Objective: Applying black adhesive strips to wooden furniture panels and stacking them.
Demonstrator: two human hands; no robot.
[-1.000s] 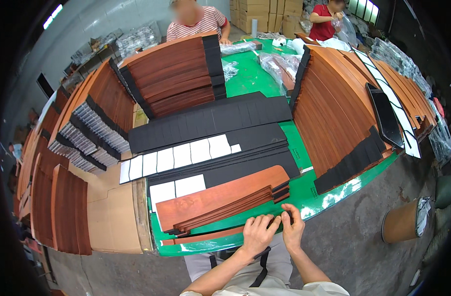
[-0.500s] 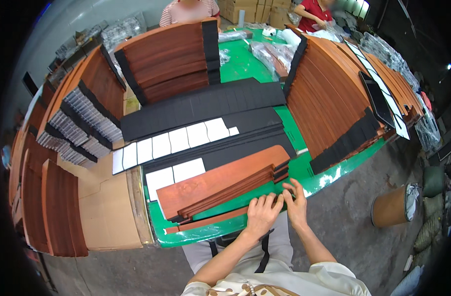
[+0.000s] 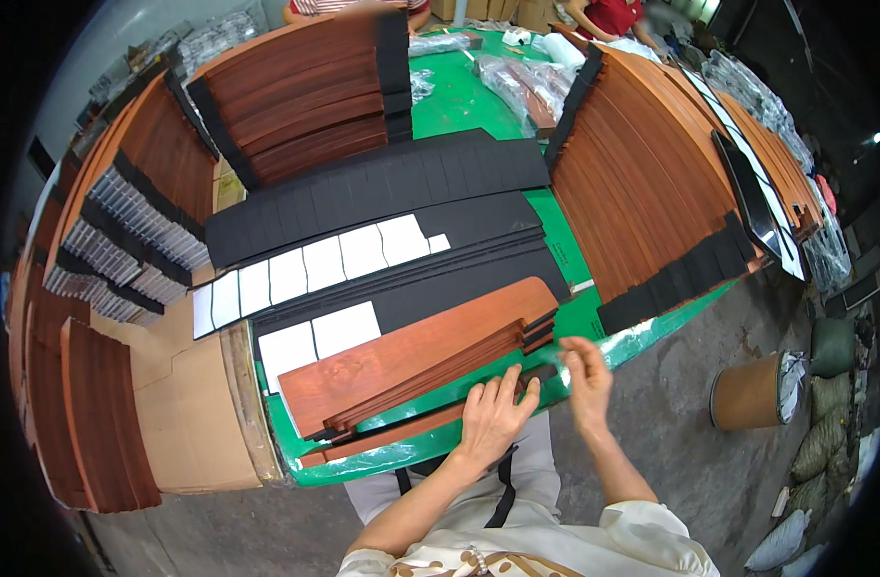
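Observation:
A narrow reddish-brown wooden slat [image 3: 392,431] lies along the near edge of the green table. My left hand [image 3: 493,418] grips it near its right end, fingers over the top and thumb on the near side. Just right of that end, my right hand [image 3: 589,389] is raised with thumb and fingertips drawn together. Its fingertips are smeared by motion, and whatever they hold cannot be made out. Beyond the slat rests a small stack of reddish-brown wooden boards [image 3: 421,351] with dark pads at their ends.
White-backed strips [image 3: 339,260] and black foam strips [image 3: 382,192] lie behind the boards. Tall stacks of padded boards [image 3: 642,183] flank them. A dark phone [image 3: 748,192] rests on the right stack. Cardboard [image 3: 195,404] is at left, a brown bin [image 3: 748,394] on the floor. Two people are across the table.
My right hand has moved away from the left, which stays on the slat. The view has shifted, so the table's things appear slightly lower left.

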